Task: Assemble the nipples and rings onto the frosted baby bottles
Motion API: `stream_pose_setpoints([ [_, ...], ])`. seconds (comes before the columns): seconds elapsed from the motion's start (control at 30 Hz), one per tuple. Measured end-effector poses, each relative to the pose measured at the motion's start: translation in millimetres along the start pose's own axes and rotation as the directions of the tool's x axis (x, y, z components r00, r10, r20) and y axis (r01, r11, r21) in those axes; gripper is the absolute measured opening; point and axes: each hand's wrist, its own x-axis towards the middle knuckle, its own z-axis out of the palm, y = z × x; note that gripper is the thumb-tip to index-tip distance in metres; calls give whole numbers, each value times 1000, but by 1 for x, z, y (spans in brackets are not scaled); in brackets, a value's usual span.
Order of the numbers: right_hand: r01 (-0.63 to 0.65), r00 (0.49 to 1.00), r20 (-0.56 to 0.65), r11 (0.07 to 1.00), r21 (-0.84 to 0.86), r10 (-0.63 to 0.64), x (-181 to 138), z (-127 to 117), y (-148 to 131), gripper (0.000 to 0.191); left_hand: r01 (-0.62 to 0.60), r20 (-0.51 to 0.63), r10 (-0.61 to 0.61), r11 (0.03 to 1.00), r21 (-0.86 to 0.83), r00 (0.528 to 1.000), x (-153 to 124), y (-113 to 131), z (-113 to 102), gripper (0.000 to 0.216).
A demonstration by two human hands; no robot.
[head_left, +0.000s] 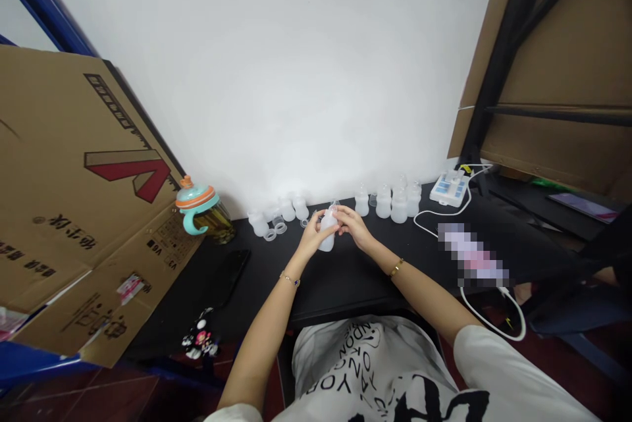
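A translucent white baby bottle (326,241) is held between my hands above the black table, its upper end tilted slightly away from me. My left hand (315,235) wraps round the bottle's body. At its top, my right hand (353,224) has its fingers closed on the clear cap (334,203); the fingers partly hide this part. To the left stand several bottles without tops, among them one bottle (258,224), with loose clear rings (269,235) beside them. On the right, several bottles with tops, such as one bottle (399,206), stand in a group.
A teal and orange lidded jug (203,211) stands at the left by a cardboard panel (49,198). A black phone (232,274) with a character charm (200,338) lies in front. To the right are a white power strip (449,188), its cable and a pixelated object (471,256).
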Motion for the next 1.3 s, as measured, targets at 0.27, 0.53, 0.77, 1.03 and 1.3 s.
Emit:
stream_pose_setpoints([
  [0.27, -13, 1000, 1, 1000, 22, 13, 2, -2, 3, 45, 14, 17, -12, 992, -124, 1000, 1, -2, 1, 79],
  [0.53, -50, 999, 1, 999, 10, 50, 3, -3, 4, 39, -24, -2, 24, 995, -94, 1000, 0, -1, 2, 72],
  [0.77, -56, 998, -3, 998, -4, 56, 5, -4, 6, 39, -31, -59, 35, 997, 65, 998, -3, 4, 1, 71],
  [1.03, -43, 999, -7, 999, -28, 43, 5, -4, 7, 38, -60, -71, 79, 970, 235, 994, -4, 6, 1, 65],
  [1.3, -43, 999, -2, 999, -31, 43, 7, -6, 10, 39, -92, -80, 138, 901, 425, 987, -8, 9, 1, 59],
])
